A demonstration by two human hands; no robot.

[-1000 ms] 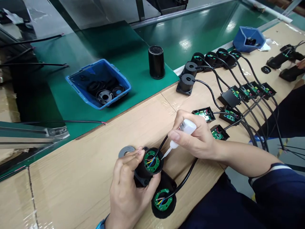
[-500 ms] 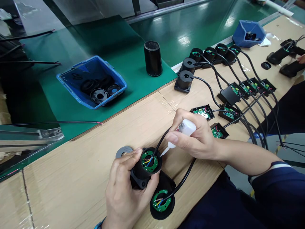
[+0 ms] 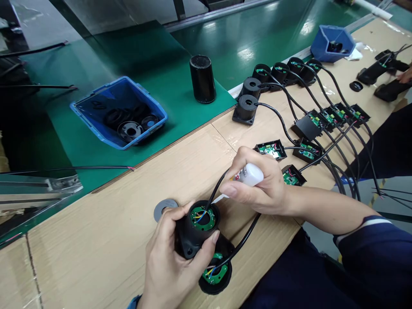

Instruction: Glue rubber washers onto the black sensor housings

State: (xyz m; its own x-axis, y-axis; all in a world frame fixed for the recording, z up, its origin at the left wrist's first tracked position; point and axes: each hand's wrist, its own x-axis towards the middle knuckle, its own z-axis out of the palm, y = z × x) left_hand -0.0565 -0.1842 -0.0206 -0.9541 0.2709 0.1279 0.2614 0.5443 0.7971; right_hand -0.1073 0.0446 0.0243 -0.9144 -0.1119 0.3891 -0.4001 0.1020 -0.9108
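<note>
My left hand is closed around a black round housing with a square flange. Inside its open end sits a green ring-shaped circuit board with coloured wires. In my right hand is a small white glue bottle, squeezed between thumb and fingers. Its thin nozzle points down-left at the housing's rim, close to the black cable; whether the tip touches is hard to see. A second housing with a green board lies just below, partly covered by the first. A grey ring disc lies beyond my left fingers.
A blue bin with black round parts and a black cylinder stand on the green mat. Several wired housings and circuit boxes fill the right side. Farther right are another blue bin and another person's hand.
My left hand has turned the housing slightly, baring more of the grey disc and covering more of the second housing. The bottle's nozzle has moved a little left and up along the rim.
</note>
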